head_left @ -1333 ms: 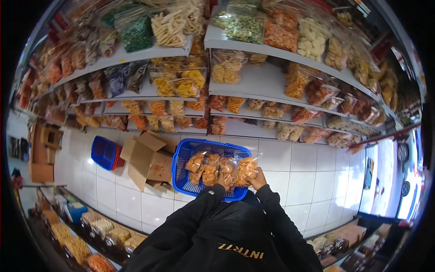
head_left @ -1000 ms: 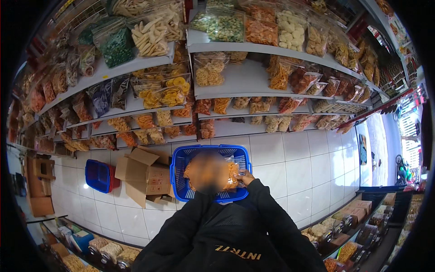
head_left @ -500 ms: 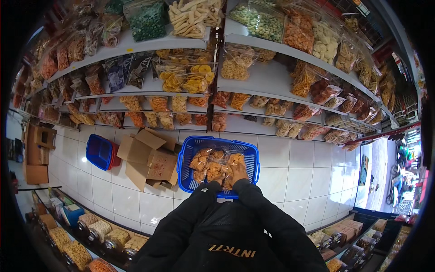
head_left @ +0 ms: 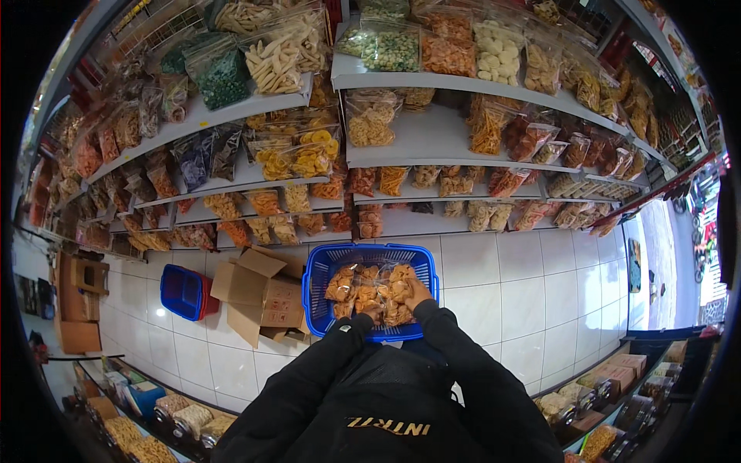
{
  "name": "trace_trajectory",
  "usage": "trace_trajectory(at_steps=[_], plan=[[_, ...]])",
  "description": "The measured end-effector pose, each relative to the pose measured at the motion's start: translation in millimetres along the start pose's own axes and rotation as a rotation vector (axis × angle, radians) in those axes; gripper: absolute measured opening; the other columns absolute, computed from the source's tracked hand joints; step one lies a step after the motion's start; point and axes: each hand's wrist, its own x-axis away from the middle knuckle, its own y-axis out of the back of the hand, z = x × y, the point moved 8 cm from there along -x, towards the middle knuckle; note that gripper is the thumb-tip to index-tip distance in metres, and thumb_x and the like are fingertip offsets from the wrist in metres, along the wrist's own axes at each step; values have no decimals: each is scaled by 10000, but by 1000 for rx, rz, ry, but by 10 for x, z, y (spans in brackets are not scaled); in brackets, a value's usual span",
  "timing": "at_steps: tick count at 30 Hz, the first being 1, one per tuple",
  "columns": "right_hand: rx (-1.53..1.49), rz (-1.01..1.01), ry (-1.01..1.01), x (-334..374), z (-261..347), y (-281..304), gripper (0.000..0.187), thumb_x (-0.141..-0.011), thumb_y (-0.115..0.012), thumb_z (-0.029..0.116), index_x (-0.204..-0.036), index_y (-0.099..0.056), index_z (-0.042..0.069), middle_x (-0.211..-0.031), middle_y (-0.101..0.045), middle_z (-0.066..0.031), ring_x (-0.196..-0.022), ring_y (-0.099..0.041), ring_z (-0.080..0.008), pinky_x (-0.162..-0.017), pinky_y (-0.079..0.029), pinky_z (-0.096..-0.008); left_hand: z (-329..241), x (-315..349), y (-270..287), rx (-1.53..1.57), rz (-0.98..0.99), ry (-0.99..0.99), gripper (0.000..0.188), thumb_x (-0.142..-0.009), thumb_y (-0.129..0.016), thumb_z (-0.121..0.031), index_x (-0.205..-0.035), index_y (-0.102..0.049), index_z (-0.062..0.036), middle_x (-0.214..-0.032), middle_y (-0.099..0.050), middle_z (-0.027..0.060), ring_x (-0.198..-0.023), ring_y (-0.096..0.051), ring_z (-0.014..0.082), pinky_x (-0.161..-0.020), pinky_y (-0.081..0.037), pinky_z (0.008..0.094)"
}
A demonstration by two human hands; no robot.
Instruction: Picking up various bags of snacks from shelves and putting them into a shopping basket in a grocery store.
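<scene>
In front of me a blue plastic basket [head_left: 370,250] stands with several clear bags of orange-brown fried snacks [head_left: 369,287] inside. My right hand [head_left: 419,293] is at the basket's right side, its fingers curled round the edge of a snack bag [head_left: 401,284]. Low in the basket, by the near bags, my left hand [head_left: 374,314] shows only in part. Its fingers are mostly hidden among the bags, so its grip does not show.
Left of the basket is an open cardboard box [head_left: 266,297], with blue and red stacked baskets [head_left: 184,292] beyond it. Shelves [head_left: 432,147] of bagged snacks rise ahead. Behind me, jars [head_left: 191,417] line a low rack. White floor tiles [head_left: 471,305] lie right of the basket.
My right hand has slid from the top of the bags to their right side. My left hand stays low among the bags. The whole view has shifted slightly.
</scene>
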Motion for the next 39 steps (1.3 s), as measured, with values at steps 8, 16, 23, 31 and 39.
trace_trajectory(at_steps=[8, 16, 23, 31, 39], plan=[[-269, -94, -69, 312, 120, 281, 476, -775, -653, 69, -1229, -517, 21, -1042, -628, -159, -972, -628, -256, -866, -500, -342, -51, 14, 252, 297, 26, -116, 335, -877, -628, -316, -1158, -542, -156, -938, -648, 72, -752, -653, 211, -577, -529, 343], [-650, 137, -268, 769, -32, 335, 334, -833, -576, -29, -1162, -546, 19, -934, -643, -110, -869, -642, -177, -750, -524, -290, -489, 985, 180, 344, 133, -502, 300, -891, -613, -315, -1017, -591, -43, -810, -615, 62, -697, -627, 169, -579, -523, 321], [-775, 165, -247, 1429, -500, 1034, 273, -873, -600, 133, -1140, -572, 79, -877, -657, -42, -773, -605, -110, -628, -453, -244, 0, 1225, -221, 335, -3, -373, 308, -906, -567, -323, -1095, -606, -83, -917, -684, 81, -749, -663, 197, -579, -527, 316], [-879, -57, -236, 2496, -1579, 2315, 272, -908, -558, 98, -1179, -566, 87, -1029, -668, -102, -917, -650, -179, -762, -520, -308, -399, 1035, -2150, 324, 229, -349, 307, -891, -552, -261, -1138, -565, -78, -1038, -654, 126, -880, -658, 249, -706, -525, 339], [-939, -263, -273, 2940, -2321, 3376, 273, -907, -547, 95, -1178, -562, 71, -1024, -665, -134, -922, -653, -199, -773, -525, -319, -1200, 1284, -4158, -86, 432, -381, 299, -923, -571, -304, -1139, -569, -96, -1028, -658, 88, -852, -665, 203, -697, -520, 318]])
